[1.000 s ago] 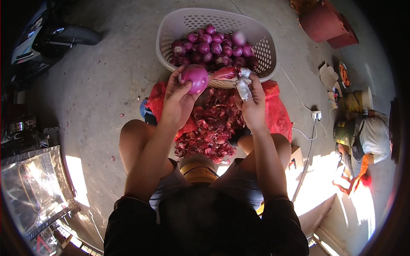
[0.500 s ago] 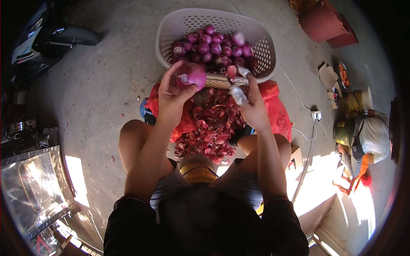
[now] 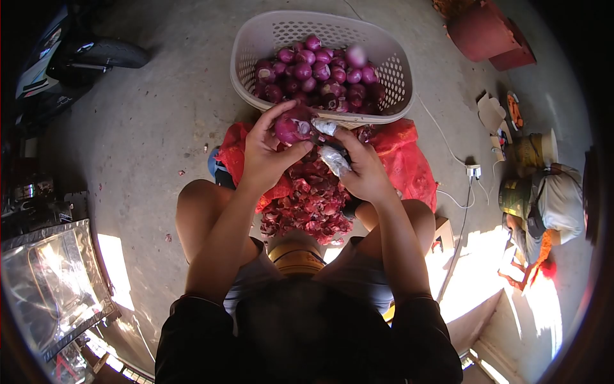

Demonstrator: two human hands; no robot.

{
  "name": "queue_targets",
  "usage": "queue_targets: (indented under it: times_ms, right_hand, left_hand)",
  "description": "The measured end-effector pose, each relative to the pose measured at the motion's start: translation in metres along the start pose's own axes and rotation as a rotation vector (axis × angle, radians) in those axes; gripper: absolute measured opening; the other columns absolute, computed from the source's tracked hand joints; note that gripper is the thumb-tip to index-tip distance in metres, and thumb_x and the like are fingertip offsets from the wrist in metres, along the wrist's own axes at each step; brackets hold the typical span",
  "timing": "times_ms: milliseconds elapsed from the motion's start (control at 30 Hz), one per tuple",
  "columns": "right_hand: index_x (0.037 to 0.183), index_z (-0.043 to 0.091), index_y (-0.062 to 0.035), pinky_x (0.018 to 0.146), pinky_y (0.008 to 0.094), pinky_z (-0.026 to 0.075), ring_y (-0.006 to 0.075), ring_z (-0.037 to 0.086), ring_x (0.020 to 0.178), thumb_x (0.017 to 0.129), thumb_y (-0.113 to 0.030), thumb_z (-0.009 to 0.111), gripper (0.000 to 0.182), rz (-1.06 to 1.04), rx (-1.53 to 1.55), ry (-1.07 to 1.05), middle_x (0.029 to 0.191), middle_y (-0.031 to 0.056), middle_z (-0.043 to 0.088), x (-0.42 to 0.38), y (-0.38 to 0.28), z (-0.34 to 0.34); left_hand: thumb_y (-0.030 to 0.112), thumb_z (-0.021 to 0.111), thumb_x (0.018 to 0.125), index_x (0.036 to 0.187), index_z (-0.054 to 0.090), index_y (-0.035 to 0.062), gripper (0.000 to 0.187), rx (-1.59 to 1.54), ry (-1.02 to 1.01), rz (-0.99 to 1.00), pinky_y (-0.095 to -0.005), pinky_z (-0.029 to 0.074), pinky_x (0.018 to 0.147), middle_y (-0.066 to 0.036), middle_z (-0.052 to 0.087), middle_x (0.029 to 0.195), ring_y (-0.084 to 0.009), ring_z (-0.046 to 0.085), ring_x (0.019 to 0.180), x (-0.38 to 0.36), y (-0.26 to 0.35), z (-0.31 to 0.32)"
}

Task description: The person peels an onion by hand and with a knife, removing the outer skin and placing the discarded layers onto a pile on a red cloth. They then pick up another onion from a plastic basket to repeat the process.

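Currently, the largest item near the hands is a pale perforated basket (image 3: pixel 252 45), its near rim just beyond them and likely the main obstacle to forward reach. Heaped onions (image 3: pixel 304 70) sit inside. Red mesh sack (image 3: pixel 403 163) shows on both sides of a pile of loose skins (image 3: pixel 313 201), which lies below the hands, towards the body. Left hand (image 3: pixel 261 150) is closed round one purple onion (image 3: pixel 293 127), held up at the near rim, finger on its far side, thumb on the near side. Right hand (image 3: pixel 368 168) has thumb and forefinger parted at the onion's right; contact not resolvable. Handling estimate: onion firm, fairly light, tolerates a squeeze; glossy surface may slip, dry skin may tear. Best hold: round the widest part, as the left hand has it. Smallest noted: silver wraps (image 3: pixel 334 160) on right thumb and forefinger, probably dulling touch.
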State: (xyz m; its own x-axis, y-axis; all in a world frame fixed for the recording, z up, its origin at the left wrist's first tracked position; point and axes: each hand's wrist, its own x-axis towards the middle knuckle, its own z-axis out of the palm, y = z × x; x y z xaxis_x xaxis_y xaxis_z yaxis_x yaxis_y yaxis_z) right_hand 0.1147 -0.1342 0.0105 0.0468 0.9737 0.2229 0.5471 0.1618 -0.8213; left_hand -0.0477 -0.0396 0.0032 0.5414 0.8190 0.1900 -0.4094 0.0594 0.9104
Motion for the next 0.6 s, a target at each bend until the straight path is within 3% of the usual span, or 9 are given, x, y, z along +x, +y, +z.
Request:
queue_targets:
  times_ms: [300,400,500,600]
  right_hand:
    - [0.116,0.050,-0.0045,0.071,0.0362,0.049,0.0325,0.063,0.082,0.074,-0.006,0.062,0.044,-0.022,0.031,0.129,0.096,0.0179,0.062,0.002,-0.004,0.015]
    - [0.119,0.048,-0.0028,0.079,0.0308,0.047,0.0240,0.062,0.092,0.079,-0.005,0.059,0.041,-0.015,0.133,0.247,0.104,0.0160,0.061,0.007,0.002,0.022]
    - [0.122,0.046,-0.0016,0.085,0.0264,0.042,0.0166,0.055,0.099,0.085,-0.005,0.054,0.038,0.042,0.264,0.231,0.113,0.0129,0.057,0.013,0.001,0.012]
    - [0.125,0.044,-0.0028,0.086,0.0256,0.041,0.0127,0.052,0.097,0.088,-0.007,0.052,0.038,0.263,0.485,0.137,0.113,0.0071,0.054,0.007,-0.002,0.004]
  left_hand:
    - [-0.010,0.066,0.070,0.126,0.040,0.0002,0.062,-0.058,0.007,-0.010,-0.0309,0.045,0.092,-0.011,0.051,0.120,-0.0175,0.053,0.106,0.001,-0.004,-0.003]
    - [-0.011,0.065,0.070,0.126,0.040,0.0005,0.062,-0.070,0.013,0.022,-0.0313,0.044,0.092,-0.011,0.047,0.124,-0.0176,0.050,0.110,0.000,-0.003,-0.003]
    - [-0.012,0.064,0.070,0.126,0.040,0.0007,0.062,-0.099,-0.011,0.016,-0.0317,0.044,0.093,-0.011,0.044,0.127,-0.0180,0.048,0.112,-0.002,0.001,-0.004]
    - [-0.013,0.062,0.070,0.127,0.039,0.0009,0.063,-0.200,-0.018,-0.141,-0.0314,0.043,0.094,-0.011,0.045,0.125,-0.0181,0.048,0.111,-0.002,0.002,-0.011]
